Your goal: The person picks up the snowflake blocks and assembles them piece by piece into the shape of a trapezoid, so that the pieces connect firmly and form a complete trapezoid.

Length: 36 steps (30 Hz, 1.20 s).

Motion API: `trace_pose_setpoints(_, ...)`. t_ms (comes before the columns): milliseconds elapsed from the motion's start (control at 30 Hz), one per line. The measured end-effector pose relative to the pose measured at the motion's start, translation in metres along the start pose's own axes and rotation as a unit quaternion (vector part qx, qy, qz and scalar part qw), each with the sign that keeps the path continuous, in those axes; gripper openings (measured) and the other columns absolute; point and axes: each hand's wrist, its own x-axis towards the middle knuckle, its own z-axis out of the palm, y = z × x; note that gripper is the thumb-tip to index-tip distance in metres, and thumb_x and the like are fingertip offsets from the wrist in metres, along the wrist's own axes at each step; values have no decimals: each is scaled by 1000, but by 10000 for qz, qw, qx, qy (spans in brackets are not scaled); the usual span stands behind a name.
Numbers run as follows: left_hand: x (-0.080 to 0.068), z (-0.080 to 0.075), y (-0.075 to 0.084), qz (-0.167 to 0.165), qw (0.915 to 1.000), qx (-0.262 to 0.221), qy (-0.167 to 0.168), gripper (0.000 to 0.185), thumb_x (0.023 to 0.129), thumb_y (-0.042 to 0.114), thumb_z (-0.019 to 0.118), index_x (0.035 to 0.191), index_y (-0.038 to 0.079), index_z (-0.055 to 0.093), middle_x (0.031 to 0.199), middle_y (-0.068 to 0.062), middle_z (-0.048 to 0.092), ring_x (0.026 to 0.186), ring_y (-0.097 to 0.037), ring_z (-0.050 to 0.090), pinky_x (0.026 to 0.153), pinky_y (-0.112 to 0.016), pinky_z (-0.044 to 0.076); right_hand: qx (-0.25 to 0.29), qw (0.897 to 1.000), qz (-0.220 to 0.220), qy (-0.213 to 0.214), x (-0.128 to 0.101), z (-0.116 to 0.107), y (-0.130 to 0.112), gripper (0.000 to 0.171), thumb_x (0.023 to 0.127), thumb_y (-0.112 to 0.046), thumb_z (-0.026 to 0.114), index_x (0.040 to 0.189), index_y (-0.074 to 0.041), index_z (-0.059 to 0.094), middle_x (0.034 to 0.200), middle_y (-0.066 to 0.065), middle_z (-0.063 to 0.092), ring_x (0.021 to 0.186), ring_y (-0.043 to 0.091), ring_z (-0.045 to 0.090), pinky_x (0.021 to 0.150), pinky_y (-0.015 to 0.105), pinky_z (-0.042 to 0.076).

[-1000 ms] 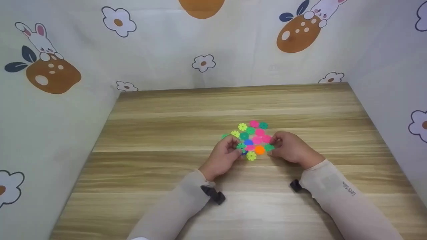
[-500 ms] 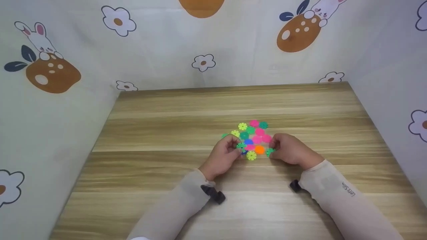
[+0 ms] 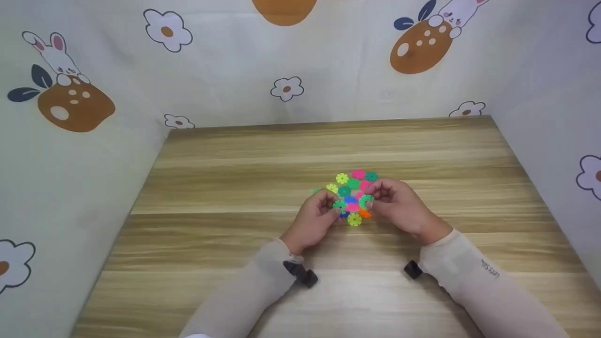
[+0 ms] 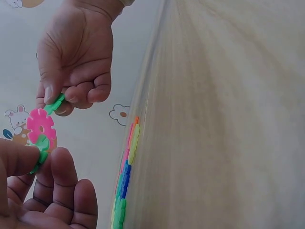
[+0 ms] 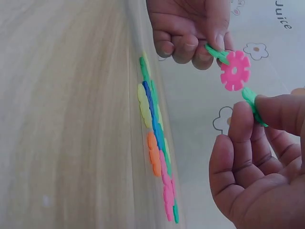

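Head view: just right of the frame's centre, a pile of flat snowflake pieces in pink, green, yellow, blue and orange lies on the wooden tabletop. The left hand sits at the pile's lower left, fingers curled, its grip closed on a small green piece. The right hand is at the pile's right, its grip pinching a green snowflake disc above the pile. Cloth printed with rabbits and flowers fills the top and sides of the frame.

Left wrist view: at the lower left the left hand pinches a green piece slotted into a pink disc. At the upper left the right hand pinches another green disc touching the pink one's upper edge. The pile lies edge-on at lower centre.

Right wrist view: at the lower right the right hand pinches a green disc beneath the pink disc. At the top the left hand pinches the green piece joined to it. The pile lies flat at centre
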Motion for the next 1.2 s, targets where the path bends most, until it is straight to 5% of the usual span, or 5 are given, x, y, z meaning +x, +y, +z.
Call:
trace_pose_setpoints(233,-11,5,28,19,9998,160,110,13,90,-7,53,103,-3,53,91,-11,55,80,-30,57,80,-55,51,16,9997,-248,-6,0,2,0,18,84,5,67,100,-1,61,95,17,59,88,30,58,72,29,53)
trace_pose_setpoints(467,-12,4,30,179,9988,428,123,13,91,-5,54,104,-4,53,86,-8,54,74,-24,55,76,-56,50,52,9992,-398,8,0,3,0,17,83,4,68,99,0,61,93,17,60,86,29,57,71,27,53)
trace_pose_setpoints(633,-10,2,22,246,9986,453,106,13,91,-6,54,104,-7,52,83,-8,53,73,-28,55,70,-54,50,83,9989,-472,20,-1,4,0,17,83,10,64,98,3,61,89,16,59,80,25,56,65,24,50)
trace_pose_setpoints(833,-2,-1,1,343,9980,526,123,11,91,-3,54,102,0,54,82,-5,53,69,-17,53,60,-36,49,123,9985,-525,-35,0,3,2,16,83,12,63,98,5,61,88,18,59,76,25,55,62,23,49)
trace_pose_setpoints(1200,-2,-1,0,392,9971,621,176,10,92,2,57,99,9,55,83,-6,54,69,-18,54,59,-30,49,113,9985,-521,-107,-1,2,4,15,85,2,68,98,0,62,87,17,58,75,22,56,62,24,50)
